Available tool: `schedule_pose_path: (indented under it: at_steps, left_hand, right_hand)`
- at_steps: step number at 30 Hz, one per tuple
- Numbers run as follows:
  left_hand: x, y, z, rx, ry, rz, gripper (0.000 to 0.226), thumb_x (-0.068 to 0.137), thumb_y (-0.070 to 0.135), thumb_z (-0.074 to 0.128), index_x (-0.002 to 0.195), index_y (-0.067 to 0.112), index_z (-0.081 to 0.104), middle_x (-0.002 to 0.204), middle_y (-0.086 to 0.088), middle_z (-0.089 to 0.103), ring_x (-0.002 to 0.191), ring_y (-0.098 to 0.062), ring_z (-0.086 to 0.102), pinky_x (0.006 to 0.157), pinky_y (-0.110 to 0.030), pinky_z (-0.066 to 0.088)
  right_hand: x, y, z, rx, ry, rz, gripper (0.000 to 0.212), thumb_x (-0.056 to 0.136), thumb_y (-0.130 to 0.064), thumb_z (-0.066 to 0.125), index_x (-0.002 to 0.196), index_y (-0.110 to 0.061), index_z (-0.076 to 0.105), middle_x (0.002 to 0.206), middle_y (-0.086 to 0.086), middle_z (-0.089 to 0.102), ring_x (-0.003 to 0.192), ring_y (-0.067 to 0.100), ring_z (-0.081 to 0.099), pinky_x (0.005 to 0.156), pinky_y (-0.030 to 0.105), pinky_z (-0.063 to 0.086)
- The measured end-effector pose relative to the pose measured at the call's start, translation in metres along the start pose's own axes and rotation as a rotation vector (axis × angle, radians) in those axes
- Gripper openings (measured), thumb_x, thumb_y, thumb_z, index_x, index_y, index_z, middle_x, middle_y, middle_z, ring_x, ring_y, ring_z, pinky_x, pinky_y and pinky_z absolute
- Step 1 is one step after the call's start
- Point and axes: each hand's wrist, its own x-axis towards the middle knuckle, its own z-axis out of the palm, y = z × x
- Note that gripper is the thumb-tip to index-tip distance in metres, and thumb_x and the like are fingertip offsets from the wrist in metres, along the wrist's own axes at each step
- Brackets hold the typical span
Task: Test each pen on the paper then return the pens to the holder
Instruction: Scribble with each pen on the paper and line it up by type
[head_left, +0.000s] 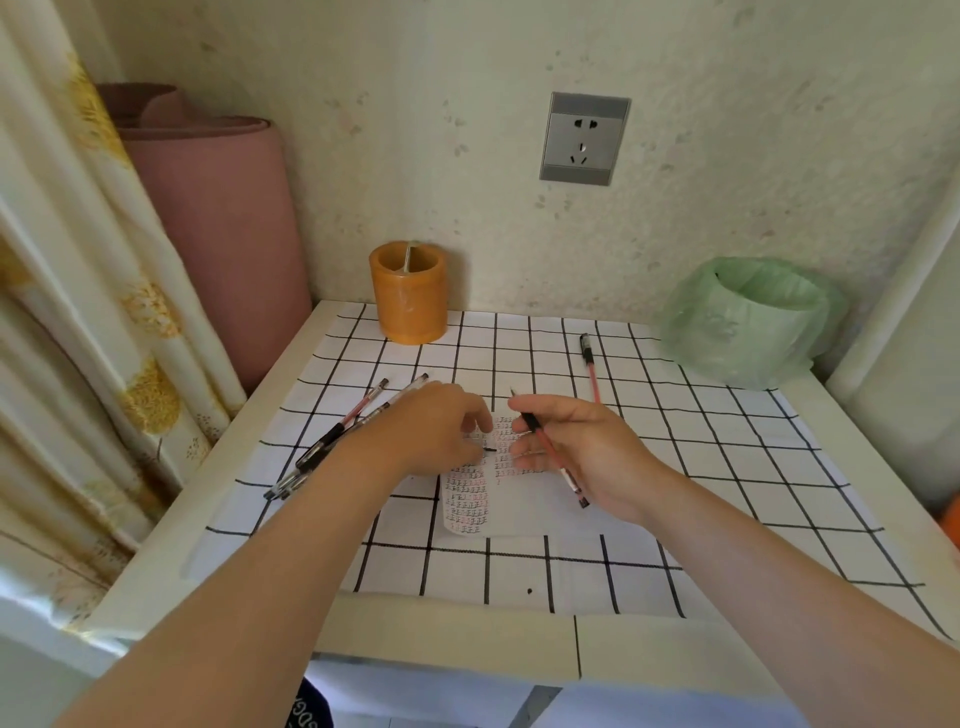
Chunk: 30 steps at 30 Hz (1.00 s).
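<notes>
The table (779, 545) under its checked cloth (727, 467) lay mostly bare toward the near edge and right side, while the orange holder (409, 292) stood at the far left corner and a green bag (748, 322) at the far right. On the paper (519, 509) mid-table, crowded with small marks, the left hand (436, 431) pressed down holding a small dark cap (489, 449), while the right hand (582, 452) pinched a red pen (550, 452), tip raised. Several pens (332, 441) lay by the left edge, another (590, 366) near the far edge.
</notes>
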Motion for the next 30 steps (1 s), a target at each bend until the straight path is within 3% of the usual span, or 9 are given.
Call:
schedule_pose_path:
  at_steps: [3,6,9,12,15,20,24,30]
  left_hand:
    - [0.004,0.001,0.004,-0.014,-0.003,0.004,0.031,0.083,0.039,0.075,0.112,0.032,0.066,0.102,0.012,0.059,0.094,-0.009,0.054,0.079,-0.026,0.045]
    - [0.009,-0.001,0.006,-0.011,-0.019,-0.004,0.032,0.081,0.04,0.077,0.11,0.033,0.066,0.102,0.011,0.059,0.096,-0.01,0.054,0.08,-0.028,0.045]
    - [0.012,-0.003,0.007,-0.02,-0.036,-0.013,0.032,0.08,0.04,0.078,0.108,0.033,0.065,0.101,0.012,0.058,0.096,-0.01,0.053,0.081,-0.029,0.046]
    - [0.013,-0.004,0.008,-0.026,-0.031,-0.017,0.031,0.079,0.042,0.076,0.106,0.035,0.064,0.1,0.012,0.058,0.096,-0.011,0.054,0.082,-0.03,0.048]
    - [0.014,-0.002,0.01,-0.011,-0.014,-0.015,0.033,0.076,0.049,0.076,0.102,0.036,0.061,0.095,0.013,0.055,0.097,-0.013,0.053,0.082,-0.034,0.05]
    - [0.014,0.001,0.012,-0.027,-0.015,-0.033,0.035,0.075,0.049,0.078,0.102,0.035,0.061,0.095,0.014,0.052,0.1,-0.013,0.052,0.088,-0.038,0.051]
    - [0.013,0.001,0.012,-0.04,-0.015,-0.032,0.037,0.073,0.051,0.078,0.102,0.036,0.062,0.095,0.015,0.053,0.099,-0.012,0.052,0.087,-0.039,0.051]
    - [0.016,0.003,0.014,-0.022,-0.023,-0.055,0.041,0.071,0.055,0.079,0.103,0.035,0.061,0.101,0.009,0.054,0.103,-0.015,0.048,0.088,-0.04,0.049]
  right_hand:
    - [-0.003,0.004,-0.003,-0.074,-0.046,-0.043,0.041,0.09,0.016,0.051,0.119,-0.009,0.068,0.092,0.011,0.063,0.081,0.028,0.064,0.081,0.041,0.058]
    - [-0.004,0.004,0.0,-0.161,-0.004,-0.047,0.014,0.096,-0.007,0.058,0.097,-0.014,0.07,0.075,0.009,0.059,0.065,0.027,0.056,0.053,0.033,0.043]
    - [-0.004,0.002,0.004,-0.306,-0.011,-0.026,0.02,0.098,-0.006,0.047,0.091,-0.013,0.064,0.066,0.012,0.06,0.05,0.025,0.054,0.043,0.025,0.024]
    - [-0.005,0.001,0.01,-0.436,-0.04,-0.025,0.021,0.087,0.011,0.051,0.088,-0.004,0.065,0.068,0.016,0.065,0.053,0.027,0.062,0.04,0.02,0.036]
    - [-0.002,0.004,0.011,-0.56,-0.037,-0.056,0.018,0.078,0.013,0.06,0.078,-0.005,0.064,0.059,0.008,0.065,0.051,0.021,0.062,0.05,0.025,0.047]
    - [0.0,0.01,0.008,-0.648,-0.007,-0.113,0.019,0.074,0.006,0.063,0.067,-0.01,0.056,0.056,0.003,0.058,0.048,0.017,0.053,0.047,0.03,0.043]
    - [0.0,0.013,0.009,-0.688,-0.041,-0.17,0.023,0.074,0.009,0.064,0.066,-0.01,0.054,0.057,-0.004,0.056,0.048,0.008,0.049,0.046,0.023,0.04]
    - [0.001,0.015,0.006,-0.7,-0.052,-0.207,0.017,0.075,0.008,0.063,0.068,-0.004,0.053,0.06,-0.001,0.055,0.049,0.005,0.045,0.047,0.021,0.037]
